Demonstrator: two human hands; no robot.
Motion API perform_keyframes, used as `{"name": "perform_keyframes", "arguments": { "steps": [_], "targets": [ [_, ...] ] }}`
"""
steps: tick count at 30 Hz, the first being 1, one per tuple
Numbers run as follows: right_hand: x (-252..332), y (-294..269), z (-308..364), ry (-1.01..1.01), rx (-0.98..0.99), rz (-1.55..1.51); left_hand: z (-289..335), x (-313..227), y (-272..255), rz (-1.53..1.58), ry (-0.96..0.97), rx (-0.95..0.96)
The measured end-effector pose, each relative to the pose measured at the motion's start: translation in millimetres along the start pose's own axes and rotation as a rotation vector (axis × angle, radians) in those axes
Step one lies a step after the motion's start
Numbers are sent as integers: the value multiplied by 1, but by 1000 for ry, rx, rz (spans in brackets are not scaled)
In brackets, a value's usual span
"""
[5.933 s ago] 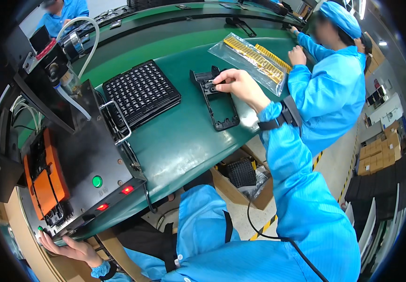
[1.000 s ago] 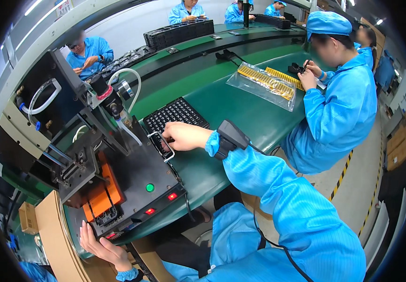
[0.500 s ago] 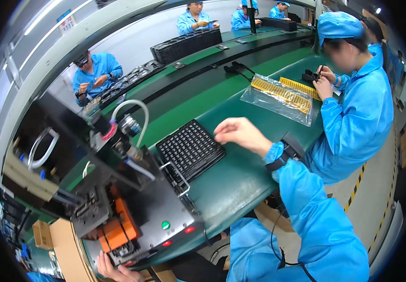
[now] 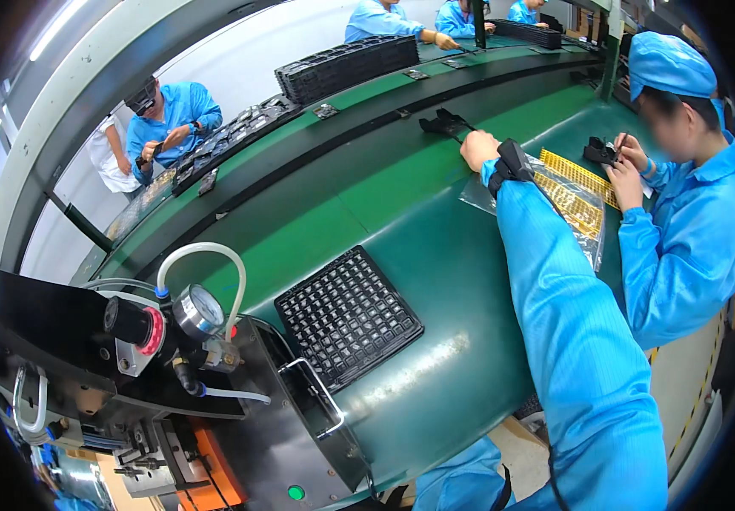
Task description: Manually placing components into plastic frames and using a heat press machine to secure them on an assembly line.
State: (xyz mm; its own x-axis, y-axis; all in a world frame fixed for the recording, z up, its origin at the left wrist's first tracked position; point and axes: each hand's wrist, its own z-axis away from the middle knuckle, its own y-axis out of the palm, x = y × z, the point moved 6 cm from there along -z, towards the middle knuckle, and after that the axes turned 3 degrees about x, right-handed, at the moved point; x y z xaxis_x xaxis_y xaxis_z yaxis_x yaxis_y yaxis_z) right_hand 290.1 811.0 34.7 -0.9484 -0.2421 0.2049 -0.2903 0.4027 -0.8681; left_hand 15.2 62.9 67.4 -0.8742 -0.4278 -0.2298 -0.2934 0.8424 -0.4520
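Observation:
My right hand (image 4: 480, 152) reaches far across the bench at the upper right. Its fingers are curled closed at the near end of a black part with thin arms (image 4: 446, 123), which lies on the green surface. The exact grip is partly hidden by the hand. Under my right wrist lies a clear plastic bag (image 4: 590, 243) with a yellow perforated sheet inside. Nearer to me, a black tray (image 4: 350, 315) with many small pockets lies on the bench beside the press machine. My left hand is out of view.
At the left stands a machine with a pressure gauge (image 4: 199, 308), hoses, an orange block (image 4: 218, 464), a green button (image 4: 297, 492) and a metal handle (image 4: 316, 396). A co-worker (image 4: 682, 204) sits at right, handling a black part (image 4: 599, 151). Black trays (image 4: 346, 66) are stacked across the line.
My right hand has moved from beside the black tray, away from me, to the black part with thin arms. My left hand has gone out of view. The view has shifted.

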Motion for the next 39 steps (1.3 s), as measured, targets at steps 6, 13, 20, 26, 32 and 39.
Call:
{"name": "perform_keyframes", "arguments": {
  "steps": [6,13,20,26,32,39],
  "targets": [
    [99,29,38,-203,443,-347,5,-2,-12,-48,-35,-3],
    [83,4,53,-402,149,-436,25,36,-4,-97,-78,77],
    [95,-138,225,-561,169,-696,22,34,-6,-106,-24,-30],
    [73,-172,358,-481,175,-539,20,36,-4,-6,91,-35],
    [67,-190,389,-475,354,-493,20,42,-8,-102,136,22],
    [41,-184,311,-423,206,-674,17,39,-10,-110,136,59]
  ]
}}
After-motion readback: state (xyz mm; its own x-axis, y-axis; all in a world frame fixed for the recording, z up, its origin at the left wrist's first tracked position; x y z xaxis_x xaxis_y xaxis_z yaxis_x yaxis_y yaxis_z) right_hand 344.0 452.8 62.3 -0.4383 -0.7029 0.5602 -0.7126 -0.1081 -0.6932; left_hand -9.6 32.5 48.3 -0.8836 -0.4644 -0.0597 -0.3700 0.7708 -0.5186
